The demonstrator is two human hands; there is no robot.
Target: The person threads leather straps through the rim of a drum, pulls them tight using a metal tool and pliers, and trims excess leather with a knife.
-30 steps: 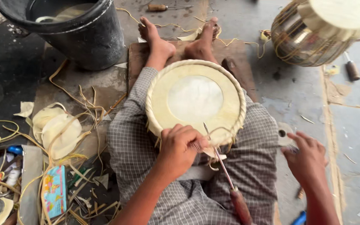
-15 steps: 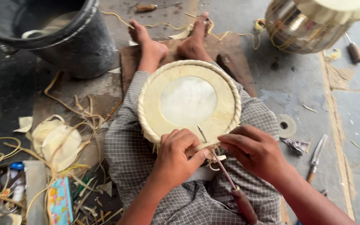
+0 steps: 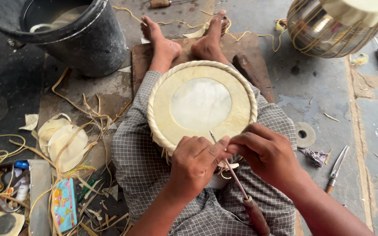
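The drum head [image 3: 201, 104], a round pale skin with a braided rim, lies flat on the seated person's lap, over a checked cloth [image 3: 141, 166]. The left hand [image 3: 195, 164] and right hand [image 3: 265, 155] meet at the near edge of the rim, fingertips touching. Both hands have a narrow, pinching grip on a thin pale strip at that edge; what exactly each grip holds is partly hidden. An awl [image 3: 241, 192] with a wooden handle rests slanted on the lap beneath the hands, its metal point over the skin. A black bucket [image 3: 66, 35] stands on the floor to the left. A laced metal drum shell [image 3: 333, 26] lies at upper right. Scissors [image 3: 337, 168] lie on the floor at right.
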